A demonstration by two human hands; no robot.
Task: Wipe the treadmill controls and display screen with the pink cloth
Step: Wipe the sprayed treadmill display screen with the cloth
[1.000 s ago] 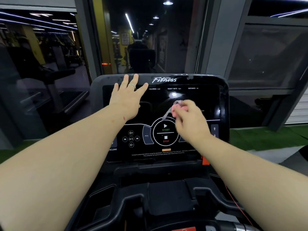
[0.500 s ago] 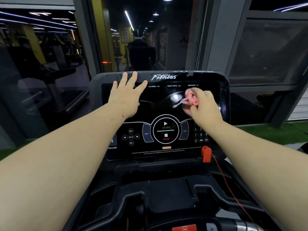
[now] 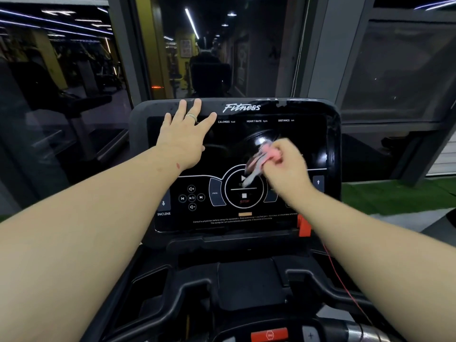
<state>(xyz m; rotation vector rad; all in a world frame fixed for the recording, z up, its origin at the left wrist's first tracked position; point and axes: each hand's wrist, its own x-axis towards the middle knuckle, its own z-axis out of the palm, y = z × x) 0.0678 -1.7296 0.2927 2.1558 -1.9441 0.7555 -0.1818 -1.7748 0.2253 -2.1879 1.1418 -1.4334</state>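
The right hand (image 3: 283, 164) has shifted down-left from the screen's upper right to frame centre, clenching the pink cloth (image 3: 265, 154) against the treadmill display screen (image 3: 291, 139) above the start button. The left hand (image 3: 185, 141) rests flat, fingers spread, upper left of the console.

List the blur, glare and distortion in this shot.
Head view: the right hand and pink cloth are motion-smeared, while the left hand stays sharp; glare spots sit on the glossy display screen; the wide lens bows the window frames; the room is dim, with ceiling lights reflected in the glass.
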